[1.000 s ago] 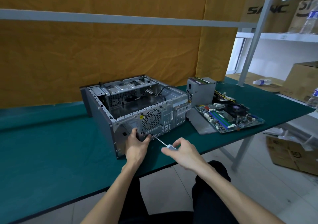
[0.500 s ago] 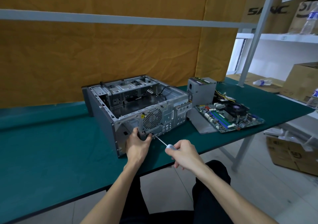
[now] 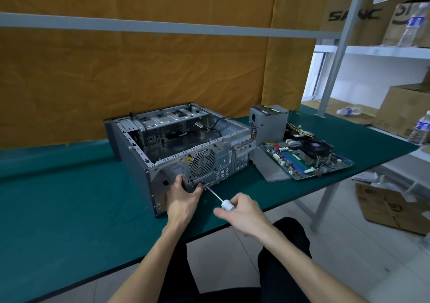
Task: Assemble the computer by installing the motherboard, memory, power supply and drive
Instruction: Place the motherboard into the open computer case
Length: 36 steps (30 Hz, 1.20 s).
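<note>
An open grey computer case (image 3: 130, 153) lies on its side on the green table (image 3: 58, 198), rear panel with fan grille facing me. My left hand (image 3: 182, 198) grips the lower edge of that rear panel, fingers hooked into an opening. My right hand (image 3: 244, 212) holds a screwdriver (image 3: 215, 195) by its white handle; the tip touches the panel just below the fan grille. A grey power supply (image 3: 270, 123) stands to the right of the case. The motherboard (image 3: 307, 160) with its cooler lies flat in front of the supply.
A grey sheet (image 3: 272, 171) lies under the motherboard's near corner. An orange cloth hangs behind the table. Shelves at the right carry cardboard boxes (image 3: 402, 109) and water bottles (image 3: 349, 111). Another box (image 3: 393, 207) sits on the floor beside the table leg.
My right hand has shifted slightly on the screwdriver handle, fingers now spread along it. The left hand and the case stay in place.
</note>
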Available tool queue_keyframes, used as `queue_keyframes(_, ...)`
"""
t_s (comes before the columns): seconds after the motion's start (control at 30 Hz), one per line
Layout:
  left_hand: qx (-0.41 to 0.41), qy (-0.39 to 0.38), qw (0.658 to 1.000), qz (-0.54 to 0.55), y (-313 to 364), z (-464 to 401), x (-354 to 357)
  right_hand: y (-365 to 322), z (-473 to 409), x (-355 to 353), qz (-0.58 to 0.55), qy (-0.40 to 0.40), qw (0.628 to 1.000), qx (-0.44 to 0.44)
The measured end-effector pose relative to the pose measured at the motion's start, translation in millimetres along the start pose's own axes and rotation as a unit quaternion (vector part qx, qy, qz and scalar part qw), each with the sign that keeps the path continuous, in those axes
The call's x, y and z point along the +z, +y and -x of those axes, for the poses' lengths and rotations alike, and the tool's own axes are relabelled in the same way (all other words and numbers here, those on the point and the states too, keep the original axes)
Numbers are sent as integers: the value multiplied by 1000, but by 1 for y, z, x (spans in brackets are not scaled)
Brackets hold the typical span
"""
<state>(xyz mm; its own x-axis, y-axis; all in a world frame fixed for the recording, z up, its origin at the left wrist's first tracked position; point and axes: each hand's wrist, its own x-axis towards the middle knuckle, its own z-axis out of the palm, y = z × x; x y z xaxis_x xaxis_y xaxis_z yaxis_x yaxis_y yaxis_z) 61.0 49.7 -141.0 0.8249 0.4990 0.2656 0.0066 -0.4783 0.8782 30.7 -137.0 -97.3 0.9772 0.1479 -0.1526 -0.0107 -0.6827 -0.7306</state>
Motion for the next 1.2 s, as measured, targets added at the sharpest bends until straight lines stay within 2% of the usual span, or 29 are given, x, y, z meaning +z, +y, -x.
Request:
queue_keyframes(0.03, 0, 1, 1000, 3, 0, 0, 0, 2, 0, 3, 57, 42, 997, -16)
queue_keyframes(0.07, -2, 1, 1000, 7, 0, 0, 0, 3, 0, 4, 74, 69, 994, -31)
queue_keyframes(0.1, -4, 1, 1000, 12, 0, -1, 0, 3, -1, 4, 51, 63, 996, -34)
queue_keyframes(0.17, -11, -1, 1000, 24, 0, -3, 1, 1, -3, 1, -122, -30, 992, 22)
queue_keyframes(0.23, -17, -9, 999, 39, -2, -5, 1, -4, 0, -5, -241, -125, 958, 96)
queue_keyframes(0.3, -19, -21, 999, 46, -3, -6, 1, -5, 1, -8, -194, -134, 968, 85)
queue_keyframes(0.37, -19, -31, 998, 49, -7, -8, 1, -3, 2, -4, -29, -59, 997, 33)
queue_keyframes(0.4, -20, -36, 998, 52, -9, -10, 1, 0, 2, -2, 53, 0, 999, -1)
queue_keyframes(0.43, -21, -41, 998, 53, -10, -11, 1, 1, 0, 0, 89, 48, 994, -33)
queue_keyframes(0.47, -21, -44, 997, 53, -12, -13, 1, 2, -1, 1, 80, 61, 994, -51)
queue_keyframes(0.5, -20, -46, 997, 53, -13, -13, 2, 3, -3, 0, 17, 38, 998, -41)
queue_keyframes(0.57, -16, -46, 997, 55, -13, -14, 2, 2, -4, -6, -147, -56, 987, 32)
queue_keyframes(0.6, -16, -48, 997, 56, -13, -14, 2, 1, -2, -9, -182, -87, 978, 59)
queue_keyframes(0.67, -18, -52, 997, 59, -14, -15, 2, 0, -2, -11, -103, -77, 991, 40)
queue_keyframes(0.73, -21, -54, 997, 59, -15, -15, 2, 0, -2, -6, 56, -3, 998, -16)
queue_keyframes(0.8, -21, -53, 997, 57, -16, -16, 3, 0, -2, 0, 94, 60, 993, -45)
queue_keyframes(0.87, -23, -52, 997, 55, -17, -16, 4, -1, -5, -2, -29, 21, 999, -25)
queue_keyframes(0.93, -24, -54, 997, 57, -17, -17, 5, -4, -6, -9, -212, -77, 972, 60)
queue_keyframes(0.97, -23, -56, 996, 63, -17, -16, 5, -5, -5, -12, -248, -107, 959, 88)
queue_keyframes(1.03, -16, -56, 996, 70, -16, -14, 5, -6, -5, -13, -191, -99, 974, 74)
queue_keyframes(1.13, -4, -42, 997, 59, -12, -12, 4, -2, -3, -8, 13, 5, 1000, 2)
queue_keyframes(1.2, -2, -34, 998, 53, -9, -10, 3, -1, -4, -6, 38, 43, 997, -44)
